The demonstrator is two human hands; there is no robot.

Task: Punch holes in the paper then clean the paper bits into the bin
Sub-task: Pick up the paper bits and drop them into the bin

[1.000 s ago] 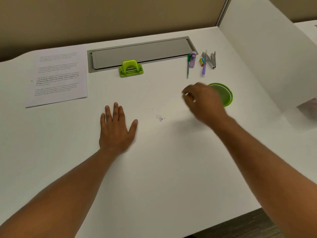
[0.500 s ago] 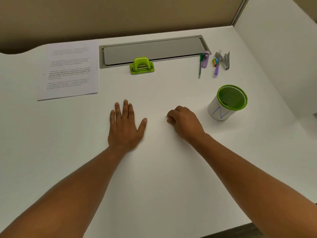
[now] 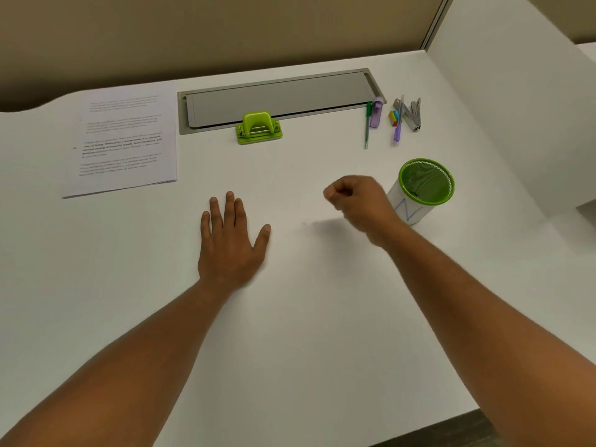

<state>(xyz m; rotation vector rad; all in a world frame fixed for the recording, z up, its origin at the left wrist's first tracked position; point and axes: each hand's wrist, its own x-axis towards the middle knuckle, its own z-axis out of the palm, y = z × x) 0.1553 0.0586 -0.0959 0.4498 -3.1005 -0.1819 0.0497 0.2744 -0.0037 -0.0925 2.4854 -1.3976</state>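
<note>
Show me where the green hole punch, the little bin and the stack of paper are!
green hole punch (image 3: 258,128), head view, on its lever at the top.
bin (image 3: 449,182), head view, on its green rim at the right.
stack of paper (image 3: 125,140), head view, on the middle of the top printed sheet.

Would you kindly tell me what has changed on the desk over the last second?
The right hand came from beside the bin down to the paper bits on the desk, then lifted with fingertips pinched; whether it holds bits is unclear, and only a faint smear remains. The left hand stayed flat on the desk; hole punch and paper stack unmoved.
</note>
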